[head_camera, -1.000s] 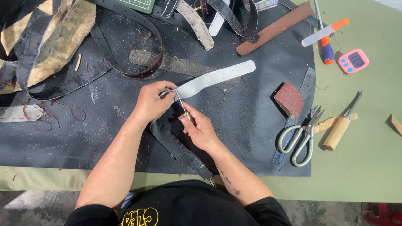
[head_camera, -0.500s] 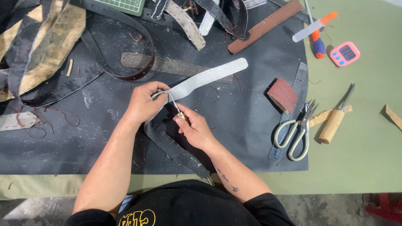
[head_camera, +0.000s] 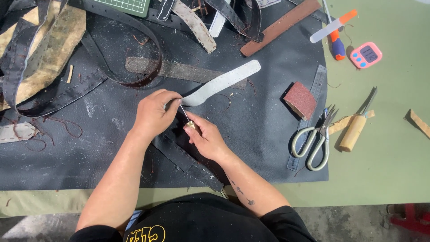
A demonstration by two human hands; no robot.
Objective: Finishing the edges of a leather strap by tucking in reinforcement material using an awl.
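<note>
Counter (head_camera: 385,148): green top, its near edge running across the bottom of the view.
Dark leather sheet (head_camera: 251,148): spread flat over the counter's left and middle, dusted with pale specks.
Right of the sheet: a pink digital timer (head_camera: 366,54) at the far side, with an orange and blue tool (head_camera: 337,44) just left of it.
Middle right: a wooden-handled tool (head_camera: 354,130) lying on the bare green.
Right edge: a small wooden piece (head_camera: 419,123), well apart from the sheet.

a leather workshop: dark leather mat (head_camera: 112,148) covers the green worktop (head_camera: 385,152), belt straps (head_camera: 58,89) piled top left, scissors (head_camera: 316,139) near the mat's right edge.
</note>
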